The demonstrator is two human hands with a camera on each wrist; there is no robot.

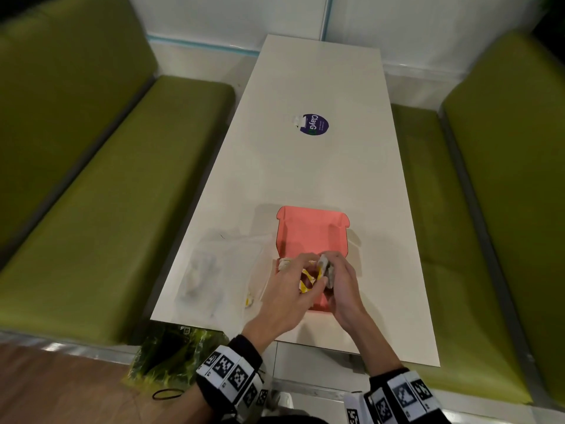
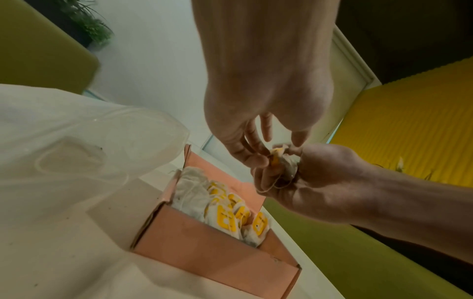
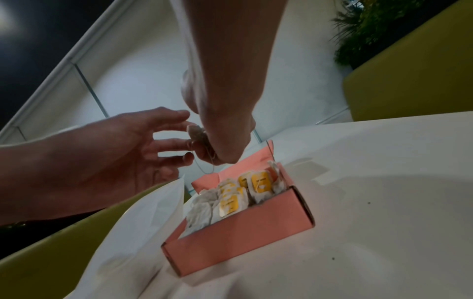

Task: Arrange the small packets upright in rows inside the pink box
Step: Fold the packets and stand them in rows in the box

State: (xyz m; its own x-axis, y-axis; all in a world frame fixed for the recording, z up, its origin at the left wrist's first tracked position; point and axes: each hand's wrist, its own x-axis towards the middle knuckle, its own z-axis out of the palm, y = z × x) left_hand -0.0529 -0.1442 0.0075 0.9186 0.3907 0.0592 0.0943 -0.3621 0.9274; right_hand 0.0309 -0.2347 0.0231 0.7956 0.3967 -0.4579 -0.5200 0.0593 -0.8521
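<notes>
Both wrists wear black bands [image 1: 244,347] ringed with white blocks [image 1: 229,373] printed with black square-pattern markers. The hands [image 1: 284,296] and forearms are bare.

White table [image 1: 321,166] with purple sticker [image 1: 315,124], green benches [image 1: 107,194] either side

Head overhead; wrists close, box [image 2: 204,250] shared.

1 pink box [image 1: 308,232], 2 green benches [image 1: 122,191], 1 purple sticker [image 1: 315,124], 1 table [image 1: 321,166].
</notes>
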